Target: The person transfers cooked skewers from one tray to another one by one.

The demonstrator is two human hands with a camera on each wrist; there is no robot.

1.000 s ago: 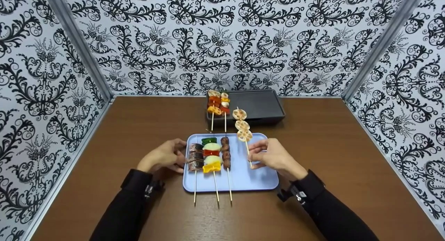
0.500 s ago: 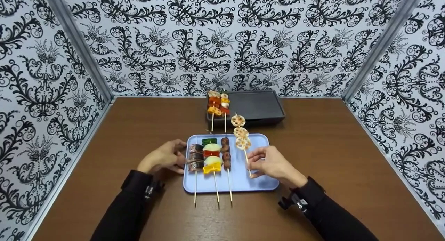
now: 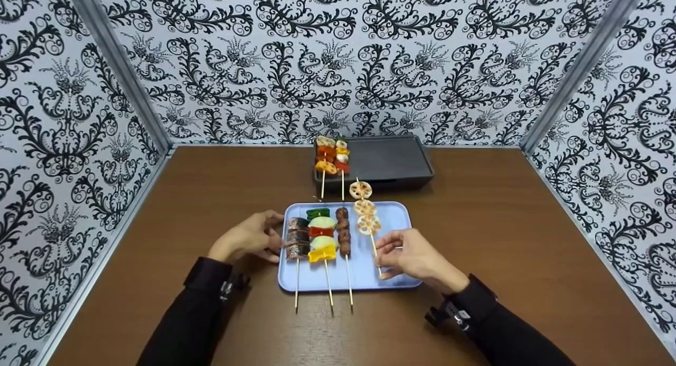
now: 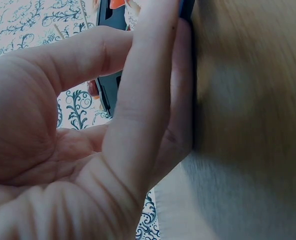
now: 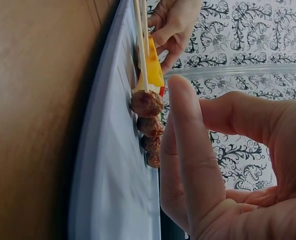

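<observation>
R hand [image 3: 414, 255] pinches the bare stick of a wooden skewer w/ three round, pale lotus-root slices [image 3: 368, 224], thumb & fingers closed on it near the lower end. It's held at a slant, slices pointing away from the person, over the R part of a light-blue rect. tray [image 3: 364, 277]; top slice reaches past the far rim. Can't tell if any of it touches the tray.

L hand [image 3: 245, 236] is at the tray's L edge, fingers loosely bent & spread, touching the rim.

On the tray, L to R: skewer of dk, shiny-skinned chunks [image 3: 298, 238]; mixed-veg skewer w/ green, whitish, red & yellow pcs [image 3: 322, 232]; brown meatball skewer [image 3: 344, 234]. All three approx. parallel, sticks poking out over the near rim. Meatballs lie btwn the veg & the held lotus.

Behind the tray, just apart: dk-grey rect. pan [image 3: 391, 160] w/ two multicoloured skewers, one topped w/ a big lotus slice [image 3: 326, 155], the other w/ smaller pcs [image 3: 342, 157], side by side at its L end, sticks over the front edge.

All on a brown wood-grain worktop [image 3: 501, 223]; white walls w/ black scrollwork [image 3: 343, 65] around. Person's sleeves [image 3: 185, 308] are black.
</observation>
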